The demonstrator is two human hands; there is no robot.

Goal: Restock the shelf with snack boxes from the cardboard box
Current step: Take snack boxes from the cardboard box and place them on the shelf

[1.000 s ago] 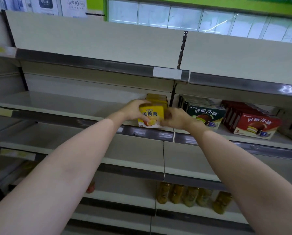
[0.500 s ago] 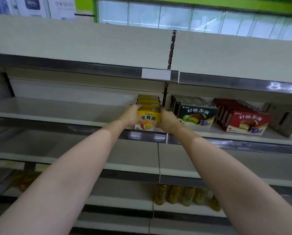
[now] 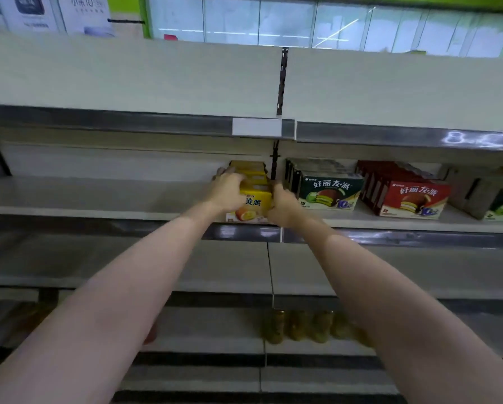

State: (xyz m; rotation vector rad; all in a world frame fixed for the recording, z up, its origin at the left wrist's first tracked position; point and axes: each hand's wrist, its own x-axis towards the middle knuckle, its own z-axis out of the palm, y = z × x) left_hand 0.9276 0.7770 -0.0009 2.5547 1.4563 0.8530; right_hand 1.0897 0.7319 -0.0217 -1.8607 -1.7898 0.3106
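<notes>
The front yellow snack box (image 3: 251, 204) stands at the lip of the middle shelf (image 3: 98, 196), at the head of a row of yellow boxes (image 3: 249, 170) running back toward the rear wall, just left of the black upright (image 3: 274, 161) that divides the bays. It looks to me like thin printed carton, light for its bulk and stiff enough along its edges, though the broad faces would likely dent under a hard squeeze. The glossy print may be a bit slick, so the sensible hold is flat pressure on the two narrow side walls, low enough that the box does not tip forward.

That is roughly how it is being held. The left hand (image 3: 228, 191) wraps the left side with fingers curled over the top front corner, and the right hand (image 3: 284, 204) clasps the right side, fingers bent round it. Both arms are stretched out straight from the person.

Just right of the upright sits a row of green pie boxes (image 3: 329, 193), close to the right hand but apart from the yellow row. Beyond them is a row of red pie boxes (image 3: 413, 199). A blank price tag (image 3: 256, 126) clips to the rail above, and glass jars (image 3: 300, 326) stand on a lower shelf. The cardboard box is nowhere in view.
</notes>
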